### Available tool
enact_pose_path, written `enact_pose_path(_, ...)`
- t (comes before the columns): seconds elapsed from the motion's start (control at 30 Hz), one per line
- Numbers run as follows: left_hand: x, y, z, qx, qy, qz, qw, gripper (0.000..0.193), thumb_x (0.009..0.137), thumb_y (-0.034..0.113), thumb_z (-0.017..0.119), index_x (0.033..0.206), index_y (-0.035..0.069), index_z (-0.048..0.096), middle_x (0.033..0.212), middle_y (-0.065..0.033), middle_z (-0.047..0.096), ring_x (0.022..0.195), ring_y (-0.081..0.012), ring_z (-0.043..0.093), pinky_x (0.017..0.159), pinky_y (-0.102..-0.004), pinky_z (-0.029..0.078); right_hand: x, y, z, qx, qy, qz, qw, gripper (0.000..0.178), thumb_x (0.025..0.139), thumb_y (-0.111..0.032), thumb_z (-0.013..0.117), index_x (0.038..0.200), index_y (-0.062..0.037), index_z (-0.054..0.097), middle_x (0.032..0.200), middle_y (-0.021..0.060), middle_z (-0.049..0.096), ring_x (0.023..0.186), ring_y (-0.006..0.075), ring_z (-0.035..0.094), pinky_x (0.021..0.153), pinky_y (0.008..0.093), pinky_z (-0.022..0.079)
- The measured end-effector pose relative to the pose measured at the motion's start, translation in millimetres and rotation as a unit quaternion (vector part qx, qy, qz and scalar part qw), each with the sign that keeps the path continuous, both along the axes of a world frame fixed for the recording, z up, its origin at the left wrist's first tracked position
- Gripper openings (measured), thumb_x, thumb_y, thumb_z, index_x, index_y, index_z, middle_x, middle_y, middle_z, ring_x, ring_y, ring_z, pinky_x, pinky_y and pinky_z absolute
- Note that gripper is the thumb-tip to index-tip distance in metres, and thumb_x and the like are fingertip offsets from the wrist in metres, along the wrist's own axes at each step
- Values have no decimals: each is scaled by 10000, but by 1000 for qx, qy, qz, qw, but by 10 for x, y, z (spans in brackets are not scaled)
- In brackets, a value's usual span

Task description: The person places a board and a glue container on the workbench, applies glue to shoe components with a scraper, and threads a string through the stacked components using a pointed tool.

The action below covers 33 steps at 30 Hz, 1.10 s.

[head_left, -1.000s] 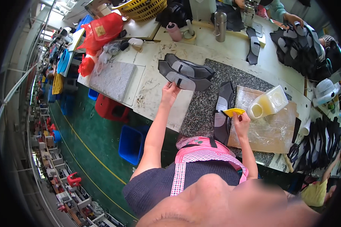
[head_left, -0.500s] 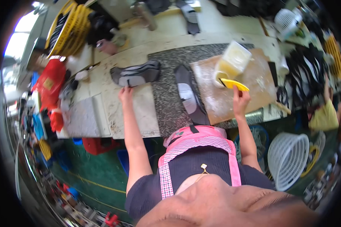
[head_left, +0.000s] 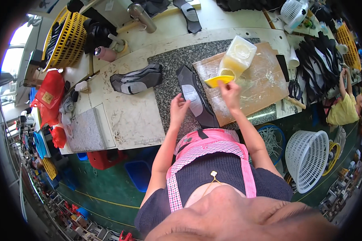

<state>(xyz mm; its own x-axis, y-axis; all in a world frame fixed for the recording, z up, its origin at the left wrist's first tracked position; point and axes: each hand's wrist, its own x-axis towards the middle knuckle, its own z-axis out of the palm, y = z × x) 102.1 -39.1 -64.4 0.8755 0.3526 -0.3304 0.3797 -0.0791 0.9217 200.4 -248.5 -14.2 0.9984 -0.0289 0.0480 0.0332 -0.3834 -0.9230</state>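
Note:
In my right hand [head_left: 231, 96] is a yellow scraper [head_left: 219, 81], pinched by its edge close to the mouth of a translucent plastic jug [head_left: 239, 56]. The jug lies tilted on a brown cardboard sheet [head_left: 259, 92] smeared with a whitish, glue-like film. My left hand [head_left: 179, 108] is empty, its fingers apart, beside a dark grey strip-shaped piece with a light grey panel [head_left: 196, 100]. That piece lies lengthwise on a speckled grey slab [head_left: 169, 90], partly along the cardboard's left edge. A small stack of similar grey pieces [head_left: 136, 80] rests further left.
Yellow baskets [head_left: 70, 42] with dark pieces stand at the far left, near a red plastic bag [head_left: 50, 94]. A steel flask [head_left: 142, 18] and pink bottle [head_left: 105, 53] stand at the back. Black strips [head_left: 317, 60] lie right; a white basket [head_left: 307, 160] is below. Another person [head_left: 344, 110] works at far right.
My left hand has moved right from the stack to the single grey piece. My right hand has brought the scraper left, from the jug's right side to in front of its mouth.

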Motion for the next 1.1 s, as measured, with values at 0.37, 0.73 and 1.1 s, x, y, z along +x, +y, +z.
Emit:
enact_pose_path(0.37, 65, -35, 3, -44, 40, -25, 998, 611, 792, 108, 709, 1291, -40, 390, 897, -42, 563, 785, -84, 558, 696, -205, 477, 244, 551, -102, -228, -132, 98, 960, 144, 861, -248, 578, 829, -130, 654, 782, 47, 620, 641, 294, 621, 524, 399, 467)
enact_pose_path(0.73, 52, -30, -72, -70, 26, -45, 996, 551, 820, 53, 660, 1286, -38, 380, 939, -72, 582, 844, -117, 588, 739, -230, 493, 180, 372, -91, -211, 23, 153, 965, 177, 821, -249, 623, 833, -76, 661, 767, 121, 635, 693, 317, 628, 592, 419, 469)
enact_pose_path(1.1, 82, -13, -105, -43, 7, -61, 997, 525, 853, 49, 616, 1306, -32, 364, 961, -97, 583, 867, -134, 587, 765, -245, 491, -389, -24, -71, -55, 15, 127, 990, 226, 834, -253, 625, 790, -32, 645, 728, 132, 586, 672, 342, 588, 550, 414, 428)
